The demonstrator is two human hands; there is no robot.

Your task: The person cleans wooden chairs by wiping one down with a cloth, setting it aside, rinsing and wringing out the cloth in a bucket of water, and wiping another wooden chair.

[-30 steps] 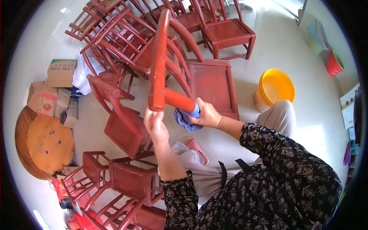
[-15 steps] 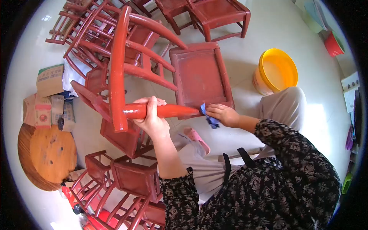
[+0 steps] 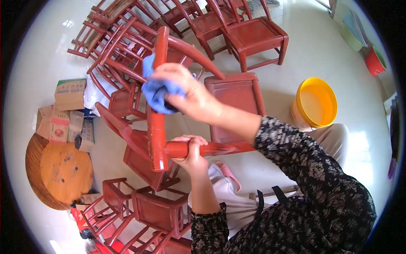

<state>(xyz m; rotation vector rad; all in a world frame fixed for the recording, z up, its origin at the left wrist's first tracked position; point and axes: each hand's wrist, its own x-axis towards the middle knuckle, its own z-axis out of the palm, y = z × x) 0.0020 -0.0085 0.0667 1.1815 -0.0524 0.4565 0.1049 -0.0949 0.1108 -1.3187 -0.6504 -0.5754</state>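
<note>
A red wooden chair (image 3: pixel 237 99) is tilted in front of me, its top rail pointing toward me. My left hand (image 3: pixel 192 155) is wrapped round the chair's side post, close to where it joins the top rail. Over the upper part of the top rail, my right hand (image 3: pixel 182 91) presses a blue cloth (image 3: pixel 158 94); its fingers are slightly blurred and closed on the cloth. The chair's seat lies behind my right forearm, which hides part of it.
Red chairs (image 3: pixel 258 36) stand at the top and more lie stacked at the upper left. A yellow bucket (image 3: pixel 316 103) is at the right. Cardboard boxes (image 3: pixel 69 94) and a round wooden board (image 3: pixel 65 169) lie left. Small chairs (image 3: pixel 158 209) stand lower left.
My right hand has moved with the blue cloth from the side post's far end, up and left onto the top rail. My left hand keeps hold of the post.
</note>
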